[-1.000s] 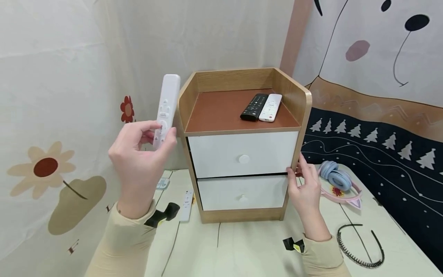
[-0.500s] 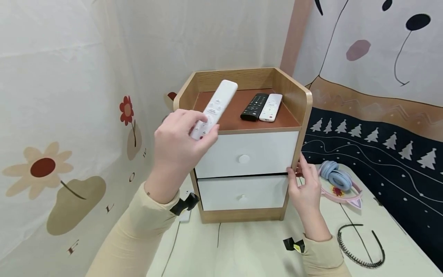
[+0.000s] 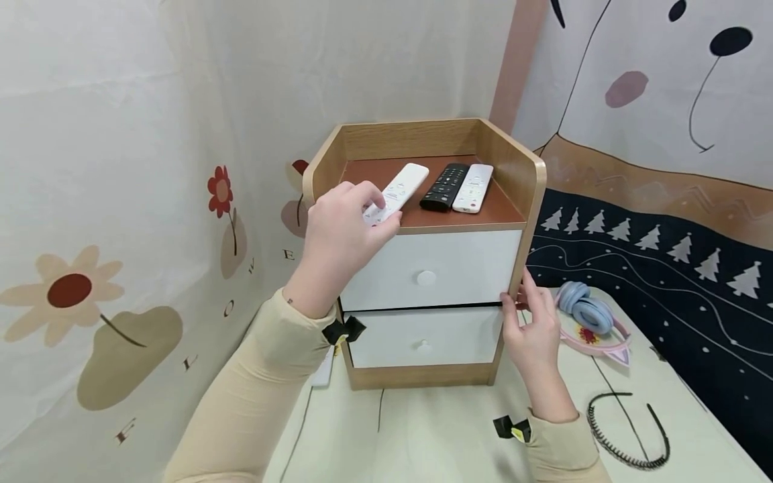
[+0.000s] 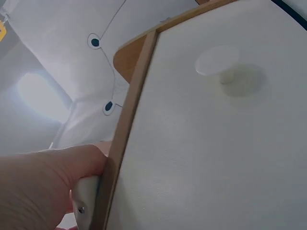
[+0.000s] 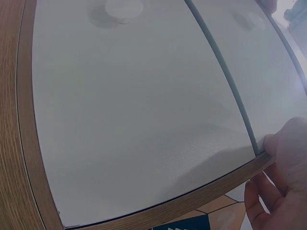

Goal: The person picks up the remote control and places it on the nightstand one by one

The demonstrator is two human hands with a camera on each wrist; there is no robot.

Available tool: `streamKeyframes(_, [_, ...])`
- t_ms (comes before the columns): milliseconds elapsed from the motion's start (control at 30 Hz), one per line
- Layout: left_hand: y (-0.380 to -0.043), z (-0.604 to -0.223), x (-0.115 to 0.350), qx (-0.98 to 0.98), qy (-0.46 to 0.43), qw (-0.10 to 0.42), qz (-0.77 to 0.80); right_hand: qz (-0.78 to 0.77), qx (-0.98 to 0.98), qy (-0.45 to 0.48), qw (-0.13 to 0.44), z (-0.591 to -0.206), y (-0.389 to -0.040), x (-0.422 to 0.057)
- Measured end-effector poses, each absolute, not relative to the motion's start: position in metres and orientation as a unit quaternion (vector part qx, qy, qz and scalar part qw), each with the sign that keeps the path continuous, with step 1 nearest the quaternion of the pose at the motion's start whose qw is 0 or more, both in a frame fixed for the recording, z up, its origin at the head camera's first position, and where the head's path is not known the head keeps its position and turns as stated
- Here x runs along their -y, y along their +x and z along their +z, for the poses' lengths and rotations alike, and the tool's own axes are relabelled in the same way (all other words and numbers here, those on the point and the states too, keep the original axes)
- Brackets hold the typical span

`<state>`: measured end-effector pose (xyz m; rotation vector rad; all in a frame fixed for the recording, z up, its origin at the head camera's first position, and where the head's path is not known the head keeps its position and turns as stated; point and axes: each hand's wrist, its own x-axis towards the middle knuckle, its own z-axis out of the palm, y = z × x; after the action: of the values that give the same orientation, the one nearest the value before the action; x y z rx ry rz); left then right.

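Observation:
My left hand (image 3: 347,231) pinches a white remote control (image 3: 398,191) by its near end. The remote is tilted over the left part of the brown top shelf of a small wooden cabinet (image 3: 443,228); whether it touches the shelf I cannot tell. To its right, a black remote (image 3: 445,187) and another white remote (image 3: 473,188) lie side by side on that shelf. With thumb on the front and fingers along the side, my right hand (image 3: 534,329) holds the cabinet's right edge, as the right wrist view also shows near the gap between the drawers.
Two white drawers with round knobs (image 3: 425,278) front the cabinet, both pushed in. Blue-and-pink cat-ear headphones (image 3: 588,315) and a black headband (image 3: 634,449) lie on the table at right. Part of a white remote (image 3: 323,372) shows left of the cabinet, partly hidden by my left arm.
My left hand has carried the white remote rightward from beside the cabinet to over its top shelf, then lowered and tilted it. The right hand has stayed on the cabinet edge.

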<state>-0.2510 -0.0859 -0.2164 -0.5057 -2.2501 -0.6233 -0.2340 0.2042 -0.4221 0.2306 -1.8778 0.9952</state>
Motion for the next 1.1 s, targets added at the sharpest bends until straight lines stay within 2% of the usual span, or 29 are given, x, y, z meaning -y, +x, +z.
streamKeyframes(267, [-0.261, -0.203, 0.076, 0.924, -0.137, 0.258, -0.248, 0.409, 0.766, 0.099, 0.485, -0.421, -0.233, -0.203])
streamKeyframes(400, [-0.267, -0.198, 0.070, 0.935, -0.126, 0.222, -0.247, 0.411, 0.763, 0.101, 0.488, -0.420, -0.234, -0.203])
streamKeyframes(667, [-0.275, -0.196, 0.061, 0.952, -0.108, 0.194, -0.209, 0.413, 0.762, 0.102, 0.487, -0.420, -0.234, -0.203])
streamKeyframes(833, [-0.277, -0.194, 0.061, 0.952, -0.134, 0.185, -0.202, 0.415, 0.764, 0.099, 0.485, -0.419, -0.234, -0.203])
streamKeyframes(1100, [-0.286, -0.187, 0.063, 0.957, -0.185, 0.132, -0.182, 0.413, 0.765, 0.095, 0.484, -0.420, -0.233, -0.202])
